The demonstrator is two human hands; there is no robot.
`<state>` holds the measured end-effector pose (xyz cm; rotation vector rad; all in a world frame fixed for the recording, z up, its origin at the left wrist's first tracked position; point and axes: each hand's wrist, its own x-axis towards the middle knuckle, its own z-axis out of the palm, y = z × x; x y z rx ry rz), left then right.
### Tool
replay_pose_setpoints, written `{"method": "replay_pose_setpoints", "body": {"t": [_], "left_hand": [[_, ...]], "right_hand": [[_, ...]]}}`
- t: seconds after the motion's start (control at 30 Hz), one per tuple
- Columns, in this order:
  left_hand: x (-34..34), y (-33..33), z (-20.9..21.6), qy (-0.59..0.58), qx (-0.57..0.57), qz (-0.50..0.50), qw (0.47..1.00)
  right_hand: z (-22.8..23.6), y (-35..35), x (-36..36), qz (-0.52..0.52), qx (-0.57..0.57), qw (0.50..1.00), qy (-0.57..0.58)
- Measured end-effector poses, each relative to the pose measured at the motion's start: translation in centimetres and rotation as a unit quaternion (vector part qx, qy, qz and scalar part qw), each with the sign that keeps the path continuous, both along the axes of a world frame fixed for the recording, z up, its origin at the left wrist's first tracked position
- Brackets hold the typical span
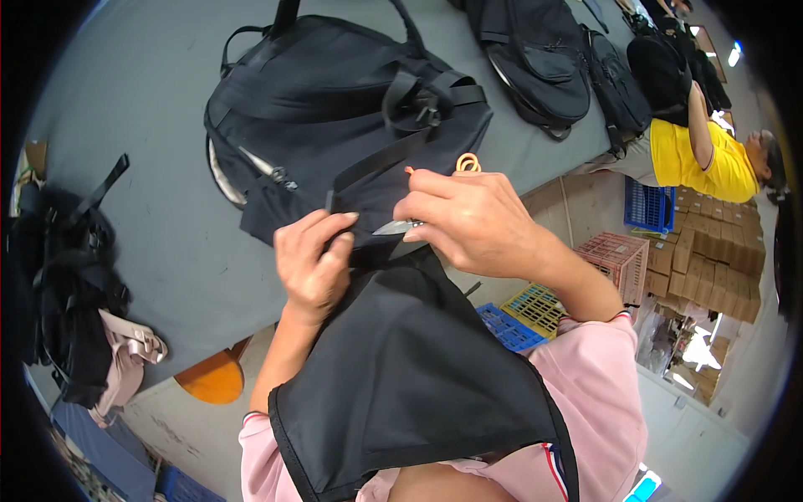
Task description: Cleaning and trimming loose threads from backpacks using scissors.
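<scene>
A black backpack (318, 117) lies on the grey table right before me, with its straps, buckle and a light-edged zip pocket showing. At its near edge my left hand (311, 259) is closed, thumb and fingers pinching the black fabric beside a strap (372, 167). My right hand (468, 219) grips a pair of scissors (391, 227). Their metal blades point left toward my left fingers, and orange finger rings stick out above the hand. What lies between the blades is too small to make out.
More black backpacks (544, 67) lie at the far right, near a person in a yellow shirt (711, 163). Black bags (67, 284) and a pink strap piece (125, 351) sit at the left. Plastic crates (615, 259) and cardboard boxes (711, 251) stand right; an orange stool (213, 378) is below the table.
</scene>
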<state>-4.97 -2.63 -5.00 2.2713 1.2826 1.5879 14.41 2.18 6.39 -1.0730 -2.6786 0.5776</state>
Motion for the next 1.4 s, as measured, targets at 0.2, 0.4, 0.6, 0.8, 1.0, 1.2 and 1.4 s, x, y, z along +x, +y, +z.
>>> {"method": "replay_pose_setpoints", "body": {"t": [0.2, 0.4, 0.6, 0.8, 1.0, 1.2, 1.4], "left_hand": [[-7.5, -2.4, 1.2, 0.112, -0.154, -0.011, 0.982], [-6.7, 0.8, 8.4, 0.152, -0.417, -0.143, 0.885], [5.1, 5.7, 5.8, 0.107, -0.34, -0.368, 0.859], [8.0, 10.2, 1.4, 0.091, -0.331, -0.295, 0.892], [6.7, 13.5, -1.1, 0.234, -0.3, -0.075, 0.922], [8.3, 18.1, -2.0, 0.253, -0.199, -0.205, 0.924], [8.6, 19.9, -0.3, 0.208, -0.225, -0.298, 0.904]], "right_hand": [[-4.8, 0.4, 4.8, -0.368, -0.195, 0.849, 0.326], [-12.1, 0.2, 6.1, -0.45, -0.205, 0.782, 0.379], [-13.8, 5.5, 4.9, -0.429, -0.121, 0.859, 0.253], [-12.2, 9.8, 4.3, -0.308, -0.091, 0.856, 0.406], [-15.5, 6.9, 5.9, -0.447, -0.144, 0.759, 0.451], [-15.5, 3.6, 3.2, -0.479, -0.303, 0.662, 0.49], [-14.8, 3.0, 2.6, -0.457, -0.343, 0.554, 0.605]]}}
